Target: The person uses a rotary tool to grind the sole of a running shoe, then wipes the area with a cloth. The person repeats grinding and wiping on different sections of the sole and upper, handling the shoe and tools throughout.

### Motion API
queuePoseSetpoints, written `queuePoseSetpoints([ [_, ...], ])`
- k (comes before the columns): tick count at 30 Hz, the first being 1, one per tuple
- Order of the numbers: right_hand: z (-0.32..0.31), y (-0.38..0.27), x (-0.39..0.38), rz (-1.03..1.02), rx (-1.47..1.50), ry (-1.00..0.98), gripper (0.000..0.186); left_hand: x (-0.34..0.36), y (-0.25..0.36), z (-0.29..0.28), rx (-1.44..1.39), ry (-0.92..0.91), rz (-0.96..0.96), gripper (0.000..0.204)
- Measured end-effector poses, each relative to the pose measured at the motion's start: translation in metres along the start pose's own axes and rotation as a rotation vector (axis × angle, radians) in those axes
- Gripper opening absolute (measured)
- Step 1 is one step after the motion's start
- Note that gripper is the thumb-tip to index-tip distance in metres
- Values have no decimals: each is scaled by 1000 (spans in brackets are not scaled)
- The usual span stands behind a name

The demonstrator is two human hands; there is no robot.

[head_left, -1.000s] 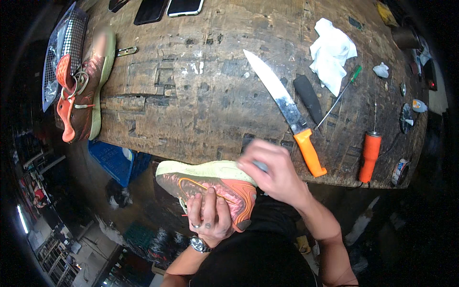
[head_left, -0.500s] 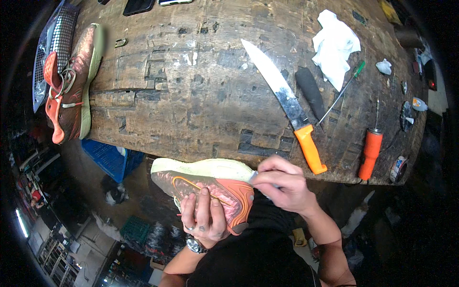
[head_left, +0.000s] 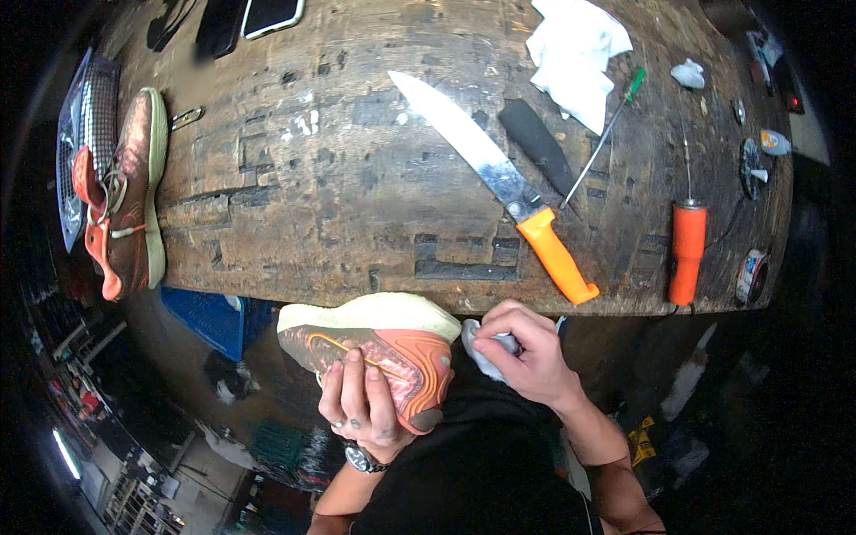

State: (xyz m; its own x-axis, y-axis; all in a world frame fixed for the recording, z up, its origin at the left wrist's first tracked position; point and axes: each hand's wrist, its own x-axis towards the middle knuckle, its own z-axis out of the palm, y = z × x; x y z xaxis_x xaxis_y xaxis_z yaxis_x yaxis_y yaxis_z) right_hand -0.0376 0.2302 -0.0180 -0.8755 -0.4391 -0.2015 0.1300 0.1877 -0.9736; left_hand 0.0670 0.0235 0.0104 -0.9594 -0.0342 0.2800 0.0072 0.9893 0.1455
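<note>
My left hand grips a brown, pink and orange running shoe from below, fingers spread over its side. The shoe lies on its side in the air at the bench's near edge, its pale yellow sole turned up and away from me. Just right of the heel, my right hand is closed around a bunched white cloth, apart from the shoe. A matching shoe rests on the far left of the worn wooden bench.
A large knife with an orange handle lies right of centre. Beside it are a dark grey strip, a green-handled awl and a white cloth. An orange-handled corded tool sits farther right. Phones lie at the far edge.
My right hand has drawn the cloth slightly away from the shoe's heel, and more of the cloth shows. The view has shifted, while my left hand keeps its grip.
</note>
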Motion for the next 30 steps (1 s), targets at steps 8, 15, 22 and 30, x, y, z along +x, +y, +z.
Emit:
queuePoseSetpoints([
  [8,25,2,27,-174,55,139,14,2,4,5,76,47,39,68],
  [15,24,0,29,-347,-16,224,16,9,7,2,68,39,36,77],
  [22,18,-4,35,-439,-38,197,13,3,5,5,73,54,50,69],
  [30,8,-18,62,-294,-71,-96,9,-4,5,9,65,64,34,57],
])
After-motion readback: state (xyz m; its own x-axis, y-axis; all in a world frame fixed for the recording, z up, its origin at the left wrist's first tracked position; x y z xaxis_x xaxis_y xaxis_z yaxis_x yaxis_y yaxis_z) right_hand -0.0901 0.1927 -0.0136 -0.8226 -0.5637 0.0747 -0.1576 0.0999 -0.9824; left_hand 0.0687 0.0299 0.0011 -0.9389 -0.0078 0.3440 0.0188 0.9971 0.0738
